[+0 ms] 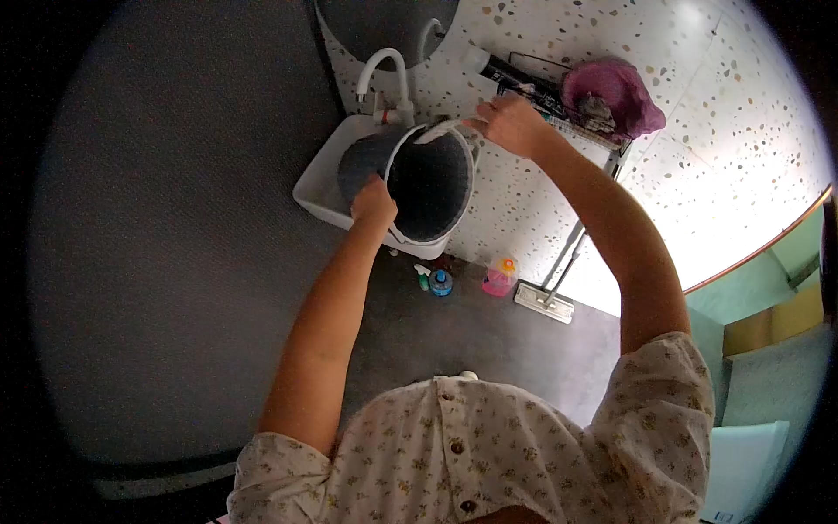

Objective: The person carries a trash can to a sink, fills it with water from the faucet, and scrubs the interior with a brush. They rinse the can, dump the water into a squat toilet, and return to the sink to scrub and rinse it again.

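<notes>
A dark grey bucket (432,188) with a pale rim lies tilted in the white sink (323,192), its mouth facing me. My left hand (375,203) is closed at the bucket's left side, by the rim; its fingertips are partly hidden. Near the top right of the rim, my right hand (509,124) has its fingers closed together at a pale strip that runs along the rim; whether this is a cloth or the handle I cannot make out. The white curved faucet (397,65) rises behind the bucket.
A wall rack (567,127) holds a black tube (515,77) and a purple bag (615,96). On the floor stand a blue-capped bottle (441,282), a pink bottle (500,278) and a flat mop (543,302). A round mirror (384,26) hangs above the sink.
</notes>
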